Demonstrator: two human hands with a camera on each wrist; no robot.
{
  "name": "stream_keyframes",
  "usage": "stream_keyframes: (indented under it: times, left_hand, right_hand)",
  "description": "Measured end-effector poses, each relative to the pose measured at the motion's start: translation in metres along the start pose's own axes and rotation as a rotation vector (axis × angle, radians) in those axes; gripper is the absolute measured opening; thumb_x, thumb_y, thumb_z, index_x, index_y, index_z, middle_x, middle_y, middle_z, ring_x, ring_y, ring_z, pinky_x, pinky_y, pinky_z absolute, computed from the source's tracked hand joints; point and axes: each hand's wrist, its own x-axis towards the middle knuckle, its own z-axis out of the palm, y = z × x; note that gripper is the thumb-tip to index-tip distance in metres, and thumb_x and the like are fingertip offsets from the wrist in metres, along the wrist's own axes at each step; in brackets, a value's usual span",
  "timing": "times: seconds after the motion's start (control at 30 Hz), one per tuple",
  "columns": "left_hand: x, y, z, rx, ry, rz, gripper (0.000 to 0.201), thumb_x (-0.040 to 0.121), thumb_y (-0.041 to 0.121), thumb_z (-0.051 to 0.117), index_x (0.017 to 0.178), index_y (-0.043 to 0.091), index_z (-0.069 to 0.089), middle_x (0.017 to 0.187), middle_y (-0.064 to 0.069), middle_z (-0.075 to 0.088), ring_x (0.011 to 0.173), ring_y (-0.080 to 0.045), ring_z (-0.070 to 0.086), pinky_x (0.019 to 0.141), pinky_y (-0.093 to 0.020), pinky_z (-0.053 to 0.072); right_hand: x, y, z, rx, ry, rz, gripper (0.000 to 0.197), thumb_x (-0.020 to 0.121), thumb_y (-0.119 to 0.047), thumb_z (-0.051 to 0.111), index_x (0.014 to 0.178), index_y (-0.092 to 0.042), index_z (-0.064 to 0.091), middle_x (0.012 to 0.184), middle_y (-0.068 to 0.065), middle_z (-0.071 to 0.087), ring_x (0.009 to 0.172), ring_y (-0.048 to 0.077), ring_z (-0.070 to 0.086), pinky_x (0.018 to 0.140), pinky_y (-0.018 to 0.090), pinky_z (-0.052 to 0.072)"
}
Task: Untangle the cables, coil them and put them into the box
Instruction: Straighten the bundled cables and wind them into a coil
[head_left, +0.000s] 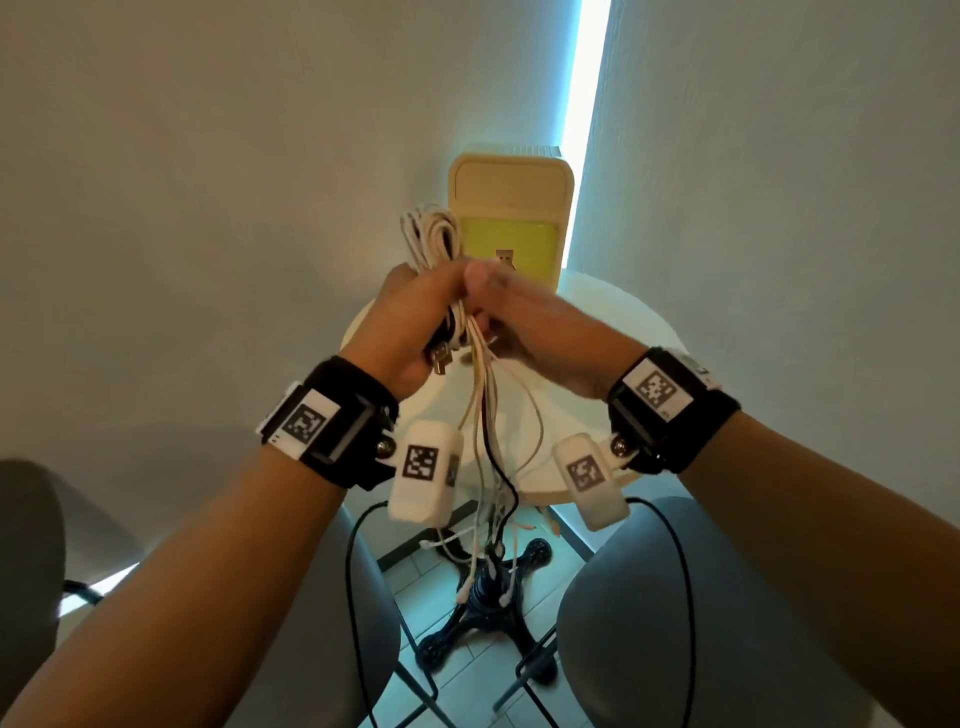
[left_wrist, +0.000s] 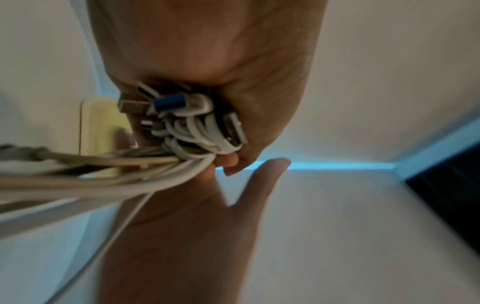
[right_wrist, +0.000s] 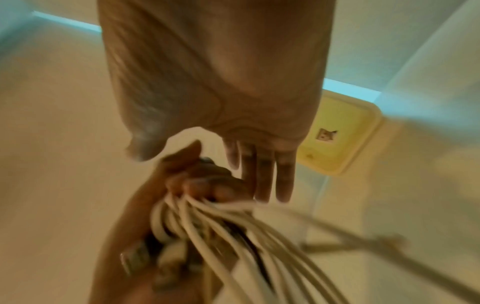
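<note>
My left hand (head_left: 410, 317) grips a bundle of white and beige cables (head_left: 434, 234) above the round table. Coiled loops stick up out of the fist, and loose ends with a black cable (head_left: 488, 415) hang down past the table edge. In the left wrist view several USB plugs (left_wrist: 182, 115) poke out beside the palm. My right hand (head_left: 524, 317) lies against the left fist with straight fingers (right_wrist: 262, 176) and holds nothing. The box (head_left: 511, 218), pale wood with a yellow inside, stands at the back of the table; it is also in the right wrist view (right_wrist: 337, 131).
The small round white table (head_left: 618, 322) stands in a corner between two grey walls, on a black pedestal foot (head_left: 488, 597) over tiled floor. Grey chair seats (head_left: 649, 597) sit low on both sides. A bright light strip (head_left: 587, 104) runs up the corner.
</note>
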Motion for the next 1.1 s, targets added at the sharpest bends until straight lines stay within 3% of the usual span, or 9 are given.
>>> stream_keyframes:
  times: [0.1,0.2,0.33,0.53,0.63,0.8,0.9,0.97,1.1]
  left_hand:
    - [0.009,0.005,-0.005,-0.055,0.019,-0.01,0.026,0.094,0.021,0.079,0.077,0.013,0.061,0.065,-0.004,0.056,0.058,-0.018,0.058,0.065,-0.038,0.054]
    - [0.014,0.006,-0.008,-0.021,0.06,-0.002,0.028,0.094,0.023,0.081,0.078,0.015,0.059,0.065,-0.003,0.057,0.058,-0.018,0.058,0.059,-0.033,0.052]
    - [0.018,0.003,-0.01,0.092,0.13,0.004,0.028,0.093,0.021,0.082,0.078,0.014,0.06,0.062,-0.004,0.056,0.051,-0.017,0.054,0.053,-0.029,0.048]
    - [0.026,0.001,-0.031,0.39,0.215,0.072,0.033,0.094,0.023,0.082,0.073,0.01,0.059,0.063,-0.01,0.057,0.047,-0.019,0.055,0.04,-0.022,0.039]
    - [0.026,-0.001,-0.043,0.594,0.148,0.065,0.036,0.091,0.031,0.084,0.072,0.008,0.064,0.058,-0.008,0.063,0.049,-0.021,0.061,0.044,-0.026,0.042]
    - [0.017,0.007,-0.038,0.792,-0.035,0.094,0.044,0.089,0.05,0.081,0.073,0.013,0.064,0.062,-0.004,0.063,0.042,-0.005,0.058,0.041,-0.02,0.044]
    - [0.008,0.009,-0.037,0.834,-0.218,0.053,0.036,0.088,0.049,0.081,0.078,0.018,0.066,0.054,0.006,0.064,0.044,0.001,0.058,0.043,-0.018,0.045]
    - [0.004,0.005,-0.035,0.851,-0.318,0.008,0.027,0.083,0.047,0.086,0.088,0.025,0.069,0.059,0.011,0.069,0.051,0.002,0.063,0.049,-0.017,0.049]
    - [0.005,-0.001,-0.035,0.816,-0.306,-0.063,0.044,0.072,0.048,0.096,0.102,0.025,0.076,0.08,-0.005,0.075,0.066,-0.011,0.066,0.062,-0.031,0.054]
  right_hand:
    - [-0.007,0.012,0.012,-0.013,-0.108,0.038,0.054,0.105,-0.049,0.056,0.131,-0.003,0.053,0.099,0.018,0.076,0.088,0.035,0.074,0.091,0.052,0.062]
    - [-0.01,0.01,0.011,0.016,-0.13,0.121,0.038,0.105,-0.034,0.063,0.119,0.001,0.058,0.076,0.01,0.065,0.074,0.035,0.064,0.083,0.059,0.06]
    - [-0.011,0.005,0.006,-0.178,-0.17,0.175,0.018,0.103,-0.023,0.065,0.096,-0.007,0.062,0.069,0.005,0.058,0.068,0.028,0.056,0.07,0.044,0.058]
    - [-0.02,0.0,-0.008,-0.356,-0.248,0.245,0.015,0.107,-0.019,0.058,0.1,-0.006,0.057,0.077,0.009,0.065,0.06,0.019,0.063,0.059,0.026,0.054]
    - [-0.021,-0.006,-0.015,-0.522,-0.232,0.212,0.015,0.108,-0.021,0.058,0.095,-0.012,0.057,0.076,0.004,0.063,0.059,0.013,0.058,0.058,0.025,0.052]
    - [-0.011,-0.019,-0.023,-0.791,-0.238,0.14,0.011,0.108,-0.026,0.057,0.101,-0.018,0.058,0.081,0.001,0.064,0.069,0.014,0.059,0.072,0.037,0.054]
    - [-0.007,-0.026,-0.026,-0.829,-0.247,0.094,0.014,0.108,-0.022,0.056,0.094,-0.025,0.058,0.079,0.0,0.066,0.067,0.012,0.061,0.07,0.031,0.053]
    - [-0.005,-0.031,-0.026,-0.881,-0.232,0.077,0.018,0.107,-0.021,0.056,0.09,-0.023,0.058,0.077,-0.002,0.068,0.067,0.013,0.062,0.068,0.028,0.051]
    - [0.0,-0.035,-0.024,-0.913,-0.163,0.05,0.019,0.104,-0.024,0.063,0.085,-0.022,0.062,0.075,-0.002,0.07,0.067,0.014,0.065,0.063,0.022,0.046]
